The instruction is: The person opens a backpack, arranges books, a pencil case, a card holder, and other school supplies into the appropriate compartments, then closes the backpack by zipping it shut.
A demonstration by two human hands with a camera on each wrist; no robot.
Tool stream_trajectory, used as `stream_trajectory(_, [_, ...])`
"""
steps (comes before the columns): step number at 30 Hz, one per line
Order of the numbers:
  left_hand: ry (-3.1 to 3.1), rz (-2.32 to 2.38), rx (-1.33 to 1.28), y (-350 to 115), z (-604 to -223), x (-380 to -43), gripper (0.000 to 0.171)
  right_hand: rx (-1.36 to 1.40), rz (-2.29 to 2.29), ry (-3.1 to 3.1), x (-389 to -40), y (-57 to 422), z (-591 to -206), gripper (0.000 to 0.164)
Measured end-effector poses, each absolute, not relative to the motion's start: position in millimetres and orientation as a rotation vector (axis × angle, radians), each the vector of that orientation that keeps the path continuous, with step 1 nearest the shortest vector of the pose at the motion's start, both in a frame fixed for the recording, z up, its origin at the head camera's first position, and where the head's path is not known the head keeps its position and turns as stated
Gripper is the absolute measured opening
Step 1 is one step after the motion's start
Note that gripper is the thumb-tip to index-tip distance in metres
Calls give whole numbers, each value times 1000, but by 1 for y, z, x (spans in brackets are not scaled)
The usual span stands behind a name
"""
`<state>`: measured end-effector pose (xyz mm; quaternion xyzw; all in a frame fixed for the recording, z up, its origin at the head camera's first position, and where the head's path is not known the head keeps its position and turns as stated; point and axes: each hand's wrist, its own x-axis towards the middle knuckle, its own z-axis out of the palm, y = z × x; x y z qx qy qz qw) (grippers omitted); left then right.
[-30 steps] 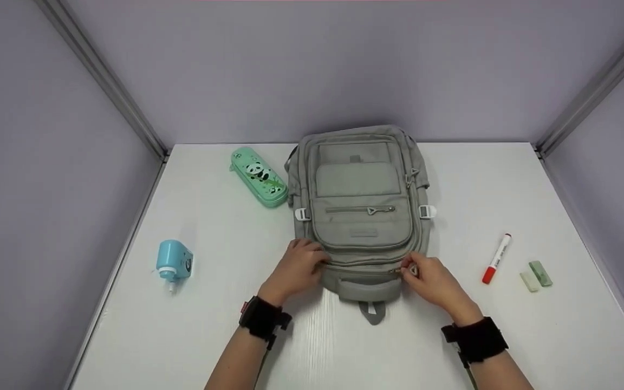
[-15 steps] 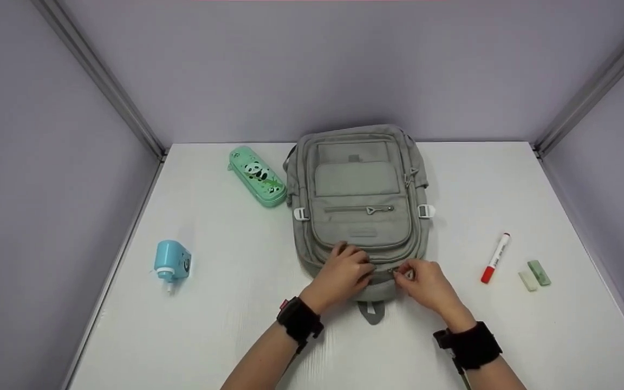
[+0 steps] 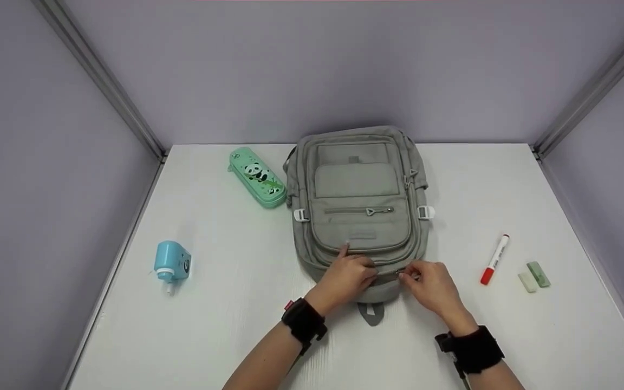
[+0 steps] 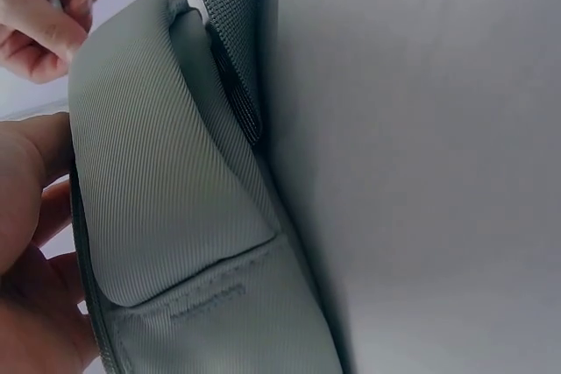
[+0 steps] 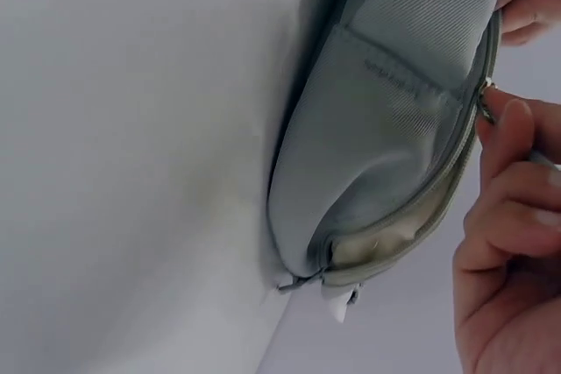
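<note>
A grey backpack (image 3: 363, 179) lies front up on the white table, its top handle (image 5: 438, 15) towards me. My right hand (image 3: 432, 284) pinches a metal zipper pull (image 5: 485, 102) between thumb and forefinger at the top seam. Past that pull, in the right wrist view, the zipper's two sides stand apart and pale lining (image 5: 386, 238) shows in the gap. My left hand (image 3: 344, 279) pinches the fabric edge along the same zipper, near the handle, with one finger stretched out over the front. In the left wrist view its thumb (image 4: 35, 142) lies against that edge.
A green panda pencil case (image 3: 258, 177) lies against the backpack's left side. Further left is a light-blue bottle-like object (image 3: 173, 261) with a white nozzle. To the right lie a red-capped marker (image 3: 495, 260) and two small green blocks (image 3: 538, 274). Panels enclose the table.
My left hand has moved right, from the bag's left top corner to the zipper edge near the handle. The right hand has kept the zipper pull, shifting only slightly.
</note>
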<state>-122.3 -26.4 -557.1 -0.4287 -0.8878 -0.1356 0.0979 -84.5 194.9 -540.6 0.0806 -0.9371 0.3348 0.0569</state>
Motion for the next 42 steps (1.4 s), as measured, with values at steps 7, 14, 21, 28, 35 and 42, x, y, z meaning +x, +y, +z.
stream_trajectory(7, [-2648, -469, -1321, -27, -555, -123, 13, 128, 855, -2853, -88, 218, -544, 18])
stream_trajectory(14, [-2653, -531, -1383, -29, -556, -123, 11, 60, 765, -2923, -100, 232, -546, 13])
stream_trajectory(21, [-2646, -564, -1361, -27, -558, -121, 13, 76, 734, -2974, -106, 234, -543, 13])
stream_trajectory(28, [-2665, -510, -1295, -23, -559, -121, 18, 127, 862, -2967, -98, 223, -534, 16])
stream_trajectory(35, [-2668, -498, -1297, -24, -559, -121, 17, 150, 851, -2941, -95, 220, -528, 19])
stream_trajectory(42, [-2668, -523, -1332, -28, -559, -119, 12, 118, 714, -2835, -113, 239, -538, 18])
